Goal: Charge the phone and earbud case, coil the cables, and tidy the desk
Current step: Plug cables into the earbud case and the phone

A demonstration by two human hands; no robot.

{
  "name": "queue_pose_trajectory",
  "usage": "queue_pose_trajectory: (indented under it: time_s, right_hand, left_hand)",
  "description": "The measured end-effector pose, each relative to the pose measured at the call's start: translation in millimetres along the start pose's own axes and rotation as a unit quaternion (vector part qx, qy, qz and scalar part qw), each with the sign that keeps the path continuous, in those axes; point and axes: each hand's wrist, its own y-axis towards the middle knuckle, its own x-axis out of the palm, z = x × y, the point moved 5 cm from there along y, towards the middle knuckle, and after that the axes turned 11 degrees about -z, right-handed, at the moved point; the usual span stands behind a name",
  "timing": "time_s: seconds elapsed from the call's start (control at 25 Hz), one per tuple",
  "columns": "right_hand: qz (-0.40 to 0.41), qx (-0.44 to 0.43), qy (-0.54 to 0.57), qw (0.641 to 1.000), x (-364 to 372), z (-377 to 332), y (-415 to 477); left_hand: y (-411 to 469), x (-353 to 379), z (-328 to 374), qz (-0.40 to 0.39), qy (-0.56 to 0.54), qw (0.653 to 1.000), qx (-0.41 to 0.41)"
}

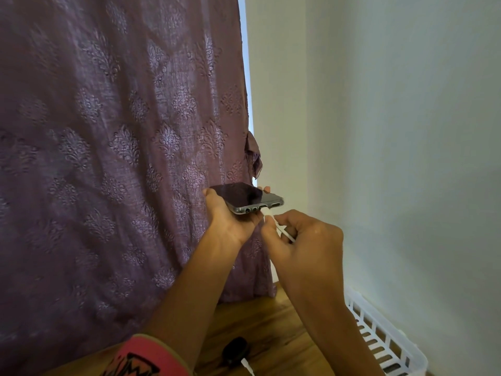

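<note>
No readable text, brand or number anywhere. The phone has a dark screen with nothing legible on it. The black print on the pink sleeve is cut off at the bottom edge; can't tell if it's lettering.

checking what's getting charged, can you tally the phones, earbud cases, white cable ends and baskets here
phones: 1, the phone
earbud cases: 1, the black earbud case
white cable ends: 2, the cable end at the phone and the cable end at the case
baskets: 1, the white basket
total: 5
</note>
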Motion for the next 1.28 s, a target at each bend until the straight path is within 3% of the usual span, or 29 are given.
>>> queue_pose_trajectory:
  time_s: [0.36, 0.68, 0.88, 0.96, 1.04, 1.16, 1.28]
  right_hand:
    - [-0.037, 0.006, -0.043, 0.998, -1.7, -7.5, -3.3]
    - [0.041, -0.066, -0.067, 0.995, 1.2, -8.3, -9.9]
    - [-0.086, 0.03, 0.0, 0.996, 16.4, 14.8, -10.8]
    - [-0.095, 0.057, 0.096, 0.989, 17.6, 24.5, -15.5]
    - [-0.127, 0.112, 0.176, 0.97, 28.4, 44.6, -21.0]
    - [-0.239, 0.188, 0.203, 0.931, 62.5, 79.7, -35.7]
    - [-0.305, 0.233, 0.229, 0.895, 98.0, 109.7, -61.4]
  left_hand:
    - [-8.3, 4.7, 2.9, -0.006, 0.085, 0.996, 0.018]
    - [-7.3, 3.3, -0.3, -0.035, 0.089, 0.995, -0.001]
    - [-6.5, -28.6, -6.5, 0.004, 0.057, 0.998, 0.001]
    - [-14.6, -44.1, -11.0, 0.023, 0.062, 0.998, -0.002]
    - [-27.1, -65.9, -14.6, 0.05, 0.086, 0.995, 0.002]
    - [-52.7, -103.8, -28.8, 0.063, 0.092, 0.994, -0.023]
    - [-75.6, -156.4, -50.7, 0.163, 0.124, 0.977, -0.062]
